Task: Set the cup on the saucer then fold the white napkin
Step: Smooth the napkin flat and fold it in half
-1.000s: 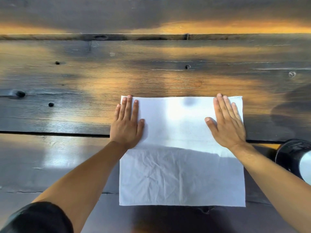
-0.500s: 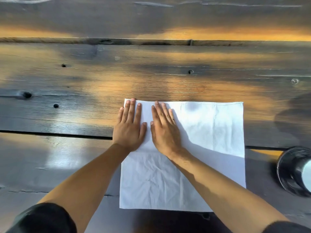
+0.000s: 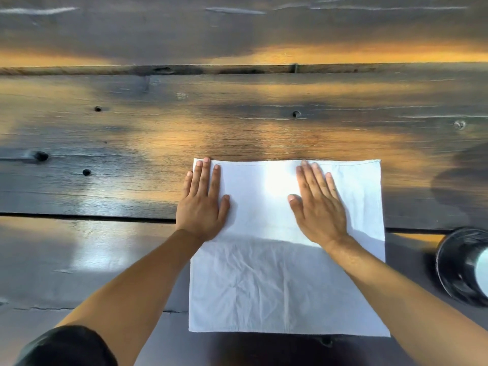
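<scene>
A white napkin [image 3: 277, 281] lies flat and spread out on the dark wooden table [image 3: 132, 128], slightly creased in its near half. My left hand [image 3: 202, 202] rests palm down on its far left corner, fingers together and stretched out. My right hand [image 3: 318, 204] lies flat on the far half of the cloth, right of its middle, holding nothing. At the right edge of the view a black round saucer [image 3: 459, 268] is partly cut off, with something pale on it that I cannot make out.
The table is made of wide planks with knots, small holes and dark gaps running left to right. A black sleeve [image 3: 66, 347] shows at the bottom left.
My right hand slid left across the napkin until it lay beside my left hand, then moved back to the right of the middle. My left hand stayed on the far left corner.
</scene>
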Demonstrator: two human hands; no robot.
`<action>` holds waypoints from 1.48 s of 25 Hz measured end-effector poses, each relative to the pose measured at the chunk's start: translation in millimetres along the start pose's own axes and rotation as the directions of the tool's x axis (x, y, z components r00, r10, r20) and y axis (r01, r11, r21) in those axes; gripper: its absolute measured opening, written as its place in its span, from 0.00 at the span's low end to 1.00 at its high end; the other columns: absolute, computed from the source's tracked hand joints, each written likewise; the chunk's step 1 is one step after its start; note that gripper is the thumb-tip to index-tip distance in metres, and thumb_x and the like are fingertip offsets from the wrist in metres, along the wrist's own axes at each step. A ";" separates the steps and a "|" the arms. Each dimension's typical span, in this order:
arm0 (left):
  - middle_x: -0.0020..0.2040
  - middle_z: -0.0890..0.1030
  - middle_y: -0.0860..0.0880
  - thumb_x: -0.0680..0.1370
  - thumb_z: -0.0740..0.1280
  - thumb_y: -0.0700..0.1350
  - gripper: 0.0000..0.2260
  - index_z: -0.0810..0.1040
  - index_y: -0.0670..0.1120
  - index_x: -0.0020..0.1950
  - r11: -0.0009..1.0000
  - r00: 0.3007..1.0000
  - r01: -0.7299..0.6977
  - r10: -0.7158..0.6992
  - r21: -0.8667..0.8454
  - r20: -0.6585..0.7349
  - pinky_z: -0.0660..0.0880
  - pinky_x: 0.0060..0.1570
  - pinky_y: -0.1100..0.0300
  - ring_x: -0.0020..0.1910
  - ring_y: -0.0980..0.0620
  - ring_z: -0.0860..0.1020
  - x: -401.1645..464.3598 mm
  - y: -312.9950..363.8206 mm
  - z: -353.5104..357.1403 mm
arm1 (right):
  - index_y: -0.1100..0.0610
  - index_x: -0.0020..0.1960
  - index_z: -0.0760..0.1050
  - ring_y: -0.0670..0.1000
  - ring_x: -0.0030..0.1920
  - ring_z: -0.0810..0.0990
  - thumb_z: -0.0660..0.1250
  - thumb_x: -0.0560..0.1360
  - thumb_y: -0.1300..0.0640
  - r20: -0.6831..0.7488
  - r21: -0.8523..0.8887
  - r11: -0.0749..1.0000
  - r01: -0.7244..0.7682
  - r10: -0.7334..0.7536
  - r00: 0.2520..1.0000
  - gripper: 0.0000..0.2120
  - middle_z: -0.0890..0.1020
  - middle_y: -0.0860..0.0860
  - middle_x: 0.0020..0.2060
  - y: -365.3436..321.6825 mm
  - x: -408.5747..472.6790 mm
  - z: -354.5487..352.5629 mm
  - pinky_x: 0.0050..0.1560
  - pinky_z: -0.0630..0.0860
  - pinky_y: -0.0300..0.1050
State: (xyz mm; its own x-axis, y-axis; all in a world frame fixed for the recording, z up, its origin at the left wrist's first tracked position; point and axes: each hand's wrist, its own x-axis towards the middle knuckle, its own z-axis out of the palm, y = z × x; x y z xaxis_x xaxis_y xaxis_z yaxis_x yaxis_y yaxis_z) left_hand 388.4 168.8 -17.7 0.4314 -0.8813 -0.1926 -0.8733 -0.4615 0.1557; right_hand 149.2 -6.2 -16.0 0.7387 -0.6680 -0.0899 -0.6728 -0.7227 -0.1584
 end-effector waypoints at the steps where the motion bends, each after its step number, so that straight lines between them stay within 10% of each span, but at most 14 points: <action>1: 0.84 0.47 0.40 0.84 0.51 0.57 0.32 0.48 0.43 0.84 1.000 1.000 -0.001 0.001 0.001 -0.001 0.47 0.82 0.44 0.84 0.42 0.44 0.0 -0.1 -0.1 | 0.60 0.83 0.55 0.55 0.83 0.53 0.49 0.85 0.45 0.008 -0.009 1.000 -0.021 0.021 1.000 0.31 0.57 0.54 0.83 17.2 -3.2 -2.0 0.81 0.54 0.59; 17: 0.83 0.54 0.37 0.85 0.51 0.53 0.30 0.55 0.36 0.82 0.992 0.989 -0.054 0.036 -0.116 -0.144 0.49 0.81 0.42 0.83 0.40 0.51 -31.1 -1.0 -10.3 | 0.61 0.83 0.53 0.54 0.84 0.48 0.42 0.84 0.46 -0.039 0.207 0.932 -0.298 0.312 0.949 0.32 0.53 0.55 0.83 39.9 -23.1 -17.0 0.83 0.45 0.56; 23: 0.83 0.54 0.38 0.86 0.50 0.52 0.28 0.55 0.38 0.82 0.984 0.980 -0.180 0.178 -0.011 -0.083 0.54 0.80 0.39 0.83 0.40 0.51 -101.4 1.9 16.6 | 0.64 0.79 0.64 0.60 0.82 0.59 0.56 0.85 0.54 -0.195 0.316 0.939 0.134 -0.074 0.978 0.25 0.64 0.59 0.80 -117.5 -63.1 6.6 0.81 0.57 0.60; 27: 0.84 0.52 0.41 0.85 0.53 0.46 0.29 0.49 0.39 0.83 0.991 0.990 -0.137 0.137 -0.008 -0.033 0.54 0.80 0.40 0.84 0.43 0.47 -103.6 0.6 23.5 | 0.61 0.81 0.60 0.57 0.82 0.57 0.43 0.87 0.53 -0.094 0.226 0.953 0.204 -0.187 0.978 0.26 0.62 0.56 0.81 -186.4 -62.3 24.4 0.79 0.60 0.58; 37: 0.85 0.47 0.42 0.85 0.48 0.54 0.30 0.47 0.40 0.84 0.992 0.992 -0.124 0.124 0.014 -0.011 0.49 0.81 0.42 0.84 0.43 0.45 -104.6 3.4 19.0 | 0.63 0.79 0.64 0.57 0.81 0.63 0.60 0.84 0.54 -0.300 0.094 0.982 0.164 -0.129 0.945 0.26 0.66 0.57 0.79 -112.2 -76.3 30.6 0.75 0.67 0.59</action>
State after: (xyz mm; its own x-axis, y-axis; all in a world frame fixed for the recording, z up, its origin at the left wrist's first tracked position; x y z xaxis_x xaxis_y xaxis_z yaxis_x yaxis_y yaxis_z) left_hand 336.0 261.3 -15.5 0.3221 -0.9328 -0.1615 -0.9232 -0.3473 0.1647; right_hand 169.6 131.2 -21.5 0.7727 -0.5916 0.2299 -0.5360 -0.8022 -0.2630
